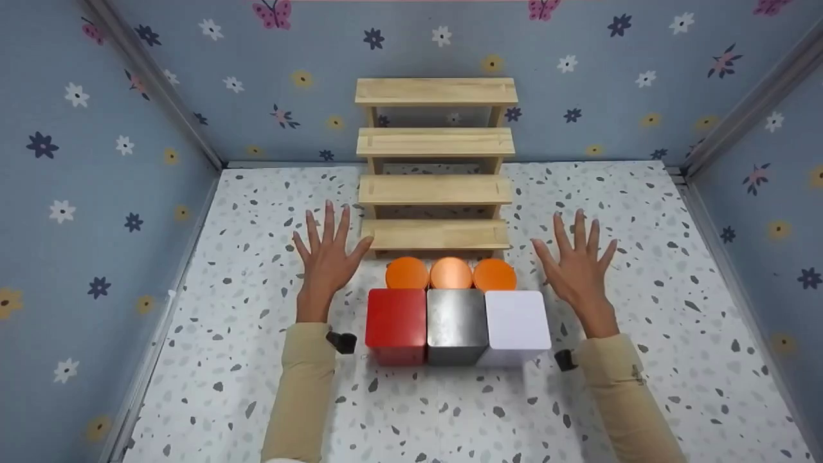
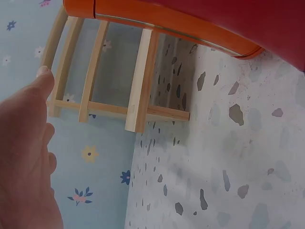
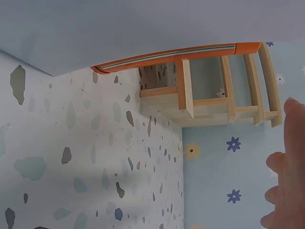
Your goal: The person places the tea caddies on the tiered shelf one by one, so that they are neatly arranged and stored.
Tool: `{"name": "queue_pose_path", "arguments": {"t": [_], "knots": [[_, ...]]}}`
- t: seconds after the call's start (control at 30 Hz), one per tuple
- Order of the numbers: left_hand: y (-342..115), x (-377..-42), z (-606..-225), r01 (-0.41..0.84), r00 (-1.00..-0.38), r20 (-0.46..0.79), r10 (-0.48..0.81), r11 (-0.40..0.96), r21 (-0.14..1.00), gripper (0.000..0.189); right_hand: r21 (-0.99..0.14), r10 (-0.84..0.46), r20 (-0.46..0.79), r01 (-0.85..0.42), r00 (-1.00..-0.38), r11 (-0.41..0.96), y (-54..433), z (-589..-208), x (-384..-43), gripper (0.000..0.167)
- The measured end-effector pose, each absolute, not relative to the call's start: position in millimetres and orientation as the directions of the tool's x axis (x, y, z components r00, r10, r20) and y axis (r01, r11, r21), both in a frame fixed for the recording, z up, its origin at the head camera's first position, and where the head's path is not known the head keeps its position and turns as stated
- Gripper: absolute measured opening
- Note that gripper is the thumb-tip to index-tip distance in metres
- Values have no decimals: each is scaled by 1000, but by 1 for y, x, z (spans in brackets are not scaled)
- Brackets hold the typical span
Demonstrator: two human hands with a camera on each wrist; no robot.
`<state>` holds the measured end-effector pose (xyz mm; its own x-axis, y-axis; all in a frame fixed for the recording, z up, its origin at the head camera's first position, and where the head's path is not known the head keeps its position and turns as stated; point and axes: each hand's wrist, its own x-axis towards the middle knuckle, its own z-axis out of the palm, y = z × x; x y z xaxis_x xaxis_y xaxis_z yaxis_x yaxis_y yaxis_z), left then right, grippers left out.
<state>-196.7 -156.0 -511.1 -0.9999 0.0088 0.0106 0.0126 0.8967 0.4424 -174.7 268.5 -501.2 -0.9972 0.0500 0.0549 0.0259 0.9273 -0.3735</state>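
Observation:
My left hand [image 1: 328, 263] is spread flat beside a row of boxes and holds nothing; its thumb tip overlaps the left end of the lowest shelf step in the head view. On the other side my right hand [image 1: 578, 270] has its fingers fanned out, also holding nothing. Between the forearms stand a red box [image 1: 396, 318], a dark grey box [image 1: 457, 318] and a white box [image 1: 517, 318], side by side. Behind them is a row of three orange round-topped containers [image 1: 451, 273]. A wooden stepped shelf [image 1: 435, 190] rises beyond these.
Speckled white tabletop [image 1: 231, 386] lies under everything. Blue flowered panels form the back wall [image 1: 424, 38], the left wall [image 1: 77, 257] and the right wall [image 1: 784, 225]. Each wrist wears a small black camera, such as the left wrist camera [image 1: 343, 342].

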Motion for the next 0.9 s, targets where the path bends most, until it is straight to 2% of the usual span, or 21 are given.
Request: {"name": "queue_pose_path", "arguments": {"t": [0.53, 0.7, 0.9], "knots": [[-158, -203, -512, -4, -1000, -22, 11, 817, 577, 78, -484, 2, 137, -65, -991, 873, 272, -491, -168, 70], [-161, -207, -514, -24, -998, -59, 22, 730, 683, 76, -600, -42, 160, -131, -986, 789, 273, -484, -163, 65], [-163, -211, -519, -93, -991, -133, 30, 562, 822, 75, -738, -112, 166, -198, -980, 645, 271, -476, -156, 60]]}}
